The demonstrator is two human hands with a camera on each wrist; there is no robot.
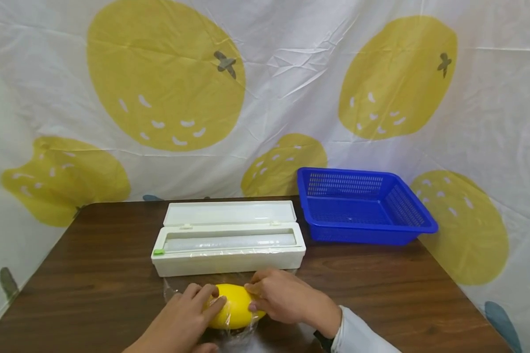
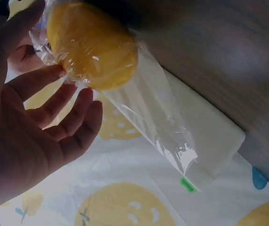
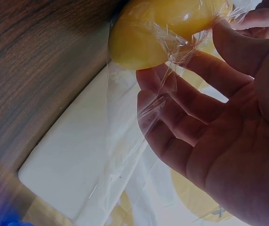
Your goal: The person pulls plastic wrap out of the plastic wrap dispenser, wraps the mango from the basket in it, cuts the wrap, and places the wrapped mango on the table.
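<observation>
Blue basket [image 1: 361,234], brown table [image 1: 92,274], perhaps lemon-patterned cloth [image 1: 282,98]

Left hand [image 1: 183,316]: one, back uppermost, entering from lower left; fingers loosely bent and slightly spread, thumb set apart. Right hand [image 1: 282,296]: one, entering from lower right; fingers bent, grip unclear. Right wrist [image 1: 329,314]: one, bent forearm-side sleeve [image 1: 359,336], pale.
</observation>
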